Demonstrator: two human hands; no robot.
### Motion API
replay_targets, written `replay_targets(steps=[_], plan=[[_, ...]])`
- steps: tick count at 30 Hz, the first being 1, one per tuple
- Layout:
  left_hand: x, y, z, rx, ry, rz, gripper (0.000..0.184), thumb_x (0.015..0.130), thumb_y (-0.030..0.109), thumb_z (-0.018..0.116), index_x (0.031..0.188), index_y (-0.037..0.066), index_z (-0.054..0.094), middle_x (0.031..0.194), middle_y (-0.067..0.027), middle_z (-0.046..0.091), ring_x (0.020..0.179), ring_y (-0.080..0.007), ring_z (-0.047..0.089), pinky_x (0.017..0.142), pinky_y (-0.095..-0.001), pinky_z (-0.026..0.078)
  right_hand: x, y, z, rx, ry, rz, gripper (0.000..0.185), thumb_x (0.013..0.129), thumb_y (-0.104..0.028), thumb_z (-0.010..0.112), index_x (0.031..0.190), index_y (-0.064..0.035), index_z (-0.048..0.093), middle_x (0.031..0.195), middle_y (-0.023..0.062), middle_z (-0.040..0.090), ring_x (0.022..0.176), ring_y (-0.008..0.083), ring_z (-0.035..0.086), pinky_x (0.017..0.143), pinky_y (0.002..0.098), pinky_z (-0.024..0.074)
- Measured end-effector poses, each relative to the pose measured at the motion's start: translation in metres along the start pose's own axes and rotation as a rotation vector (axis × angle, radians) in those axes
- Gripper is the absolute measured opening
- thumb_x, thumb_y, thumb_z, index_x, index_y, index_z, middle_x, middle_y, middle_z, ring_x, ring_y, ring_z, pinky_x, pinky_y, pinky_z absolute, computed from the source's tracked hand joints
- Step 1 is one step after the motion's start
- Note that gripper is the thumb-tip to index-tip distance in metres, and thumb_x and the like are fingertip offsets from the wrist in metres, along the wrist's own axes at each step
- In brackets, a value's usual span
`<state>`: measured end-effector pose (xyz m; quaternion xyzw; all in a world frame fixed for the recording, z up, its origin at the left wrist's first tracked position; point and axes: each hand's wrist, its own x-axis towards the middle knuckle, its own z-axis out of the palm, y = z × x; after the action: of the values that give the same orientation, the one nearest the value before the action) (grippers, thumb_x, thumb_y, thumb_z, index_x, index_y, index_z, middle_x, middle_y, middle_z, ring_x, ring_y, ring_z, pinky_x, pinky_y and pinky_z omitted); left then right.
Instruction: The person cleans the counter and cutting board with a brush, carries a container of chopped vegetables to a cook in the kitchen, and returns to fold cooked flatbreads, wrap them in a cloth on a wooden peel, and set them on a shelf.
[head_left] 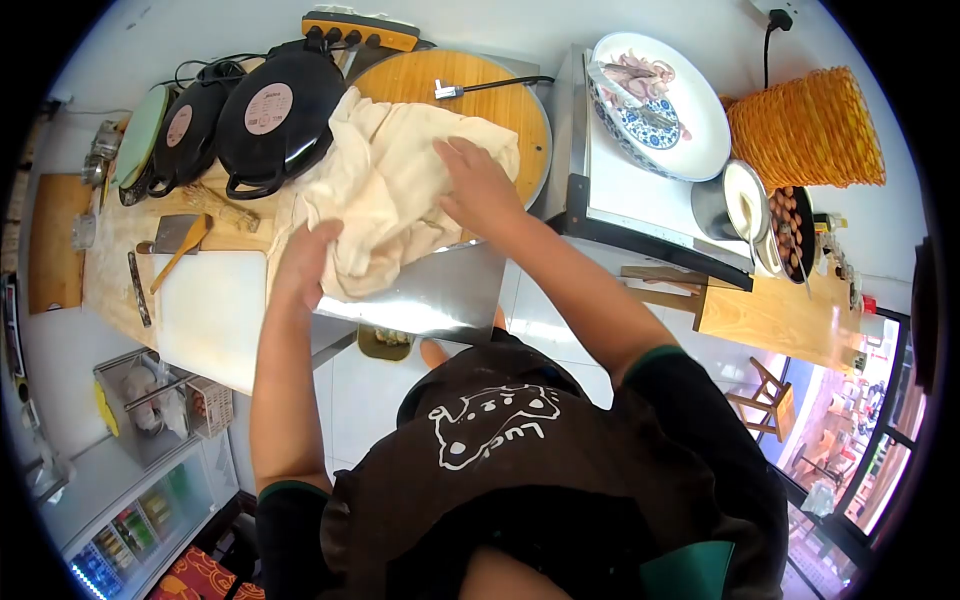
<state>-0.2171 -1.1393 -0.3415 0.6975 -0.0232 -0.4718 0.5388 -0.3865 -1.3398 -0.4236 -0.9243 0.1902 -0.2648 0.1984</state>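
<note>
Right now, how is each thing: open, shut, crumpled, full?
Cream cloth: crumpled
Left hand: at the cloth's edge
Right hand: on the cloth
Larger black appliance: seems shut
Power strip: plugs in it
Blue-and-white bowl: holding food
Cleaver: lying flat
Wooden stool: upright

Apron (590,460): dark brown
Print (495,428): white cartoon outline, lettering
Sleeves (690,430): short, black
Cuffs (650,361): narrow green edging

Hiding part of the round board (527,125) beneath the cream cloth (395,185). Losing one edge of the smaller black appliance (201,115) behind the larger appliance (308,88). Bearing print too small to read on the larger pink label (269,108). Blurring the packages (132,530) at lower left.
</note>
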Motion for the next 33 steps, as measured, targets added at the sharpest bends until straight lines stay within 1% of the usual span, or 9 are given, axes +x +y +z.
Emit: replay_targets(steps=[4,8,12,14,17,21,24,26,33], plan=[[-0.003,0.005,0.011,-0.172,-0.083,0.094,0.046,0.093,0.021,0.054,0.133,-0.002,0.048,0.128,-0.0147,0.058,0.116,-0.0265,0.058,0.099,-0.0347,0.046,0.053,0.040,0.045,-0.322,-0.322,-0.221,0.022,0.082,-0.020,0.063,0.100,-0.0089,0.066,0.099,0.0106,0.064,0.103,0.0303,0.059,0.084,0.0377,0.0475],[0.017,0.076,-0.017,-0.631,-0.520,0.230,0.045,0.094,0.024,0.053,0.132,0.000,0.049,0.133,-0.0177,0.054,0.122,-0.0317,0.053,0.106,-0.0397,0.042,0.138,0.064,0.017,-0.193,-0.143,0.275,0.015,0.085,-0.015,0.054,0.094,-0.0064,0.063,0.097,0.0150,0.065,0.089,0.0318,0.064,0.072,0.0461,0.0524],[0.037,0.174,0.036,-0.504,-1.095,0.377,0.039,0.096,0.025,0.052,0.123,-0.002,0.055,0.124,-0.0161,0.060,0.118,-0.0290,0.056,0.101,-0.0417,0.044,0.186,0.122,-0.006,-0.110,0.250,0.505,0.017,0.094,-0.014,0.049,0.095,0.0002,0.058,0.092,0.0134,0.064,0.075,0.0279,0.064,0.068,0.0421,0.0548],[0.053,0.205,0.097,-0.447,-0.933,0.649,0.031,0.096,0.025,0.048,0.107,-0.001,0.061,0.103,-0.0138,0.067,0.094,-0.0255,0.063,0.091,-0.0384,0.048,0.168,0.071,-0.048,0.275,0.255,0.567,0.023,0.091,-0.020,0.050,0.097,-0.0007,0.061,0.089,0.0143,0.067,0.076,0.0249,0.067,0.068,0.0390,0.0536],[0.080,0.191,0.090,0.824,0.464,1.116,0.074,0.088,0.028,0.056,0.145,-0.008,0.026,0.150,-0.0330,0.023,0.144,-0.0412,0.017,0.118,-0.0413,0.015,0.133,0.065,-0.046,0.203,0.050,0.343,0.031,0.087,-0.027,0.053,0.098,0.0003,0.062,0.080,0.0140,0.067,0.069,0.0201,0.066,0.064,0.0334,0.0514],[0.070,0.100,0.070,0.686,0.392,1.050,0.034,0.092,0.023,0.057,0.119,0.002,0.060,0.117,-0.0170,0.062,0.109,-0.0262,0.059,0.094,-0.0345,0.045,0.093,0.049,-0.006,0.022,-0.800,0.240,0.047,0.088,-0.041,0.057,0.101,0.0031,0.065,0.088,0.0159,0.069,0.082,0.0263,0.067,0.074,0.0375,0.0513],[0.068,0.009,0.060,0.706,0.044,0.612,0.032,0.089,0.019,0.060,0.117,0.003,0.061,0.114,-0.0177,0.061,0.108,-0.0258,0.059,0.092,-0.0321,0.045,0.082,0.042,0.021,-0.044,-0.674,0.437,0.053,0.085,-0.047,0.061,0.096,0.0044,0.067,0.092,0.0172,0.070,0.089,0.0286,0.066,0.078,0.0403,0.0504],[0.076,-0.047,0.047,0.776,0.054,0.774,0.033,0.089,0.018,0.060,0.120,0.004,0.061,0.113,-0.0162,0.062,0.108,-0.0251,0.059,0.092,-0.0306,0.045,0.085,0.053,0.040,0.019,-0.610,0.572,0.052,0.081,-0.046,0.066,0.091,0.0047,0.069,0.094,0.0185,0.069,0.090,0.0286,0.067,0.079,0.0400,0.0504],[0.070,-0.083,0.029,0.175,0.184,0.412,0.035,0.091,0.014,0.056,0.124,0.000,0.058,0.114,-0.0100,0.063,0.105,-0.0168,0.059,0.092,-0.0278,0.044,0.075,0.078,0.079,0.325,-0.412,0.771,0.046,0.075,-0.040,0.076,0.082,0.0048,0.067,0.084,0.0161,0.069,0.064,0.0247,0.062,0.066,0.0365,0.0495]])
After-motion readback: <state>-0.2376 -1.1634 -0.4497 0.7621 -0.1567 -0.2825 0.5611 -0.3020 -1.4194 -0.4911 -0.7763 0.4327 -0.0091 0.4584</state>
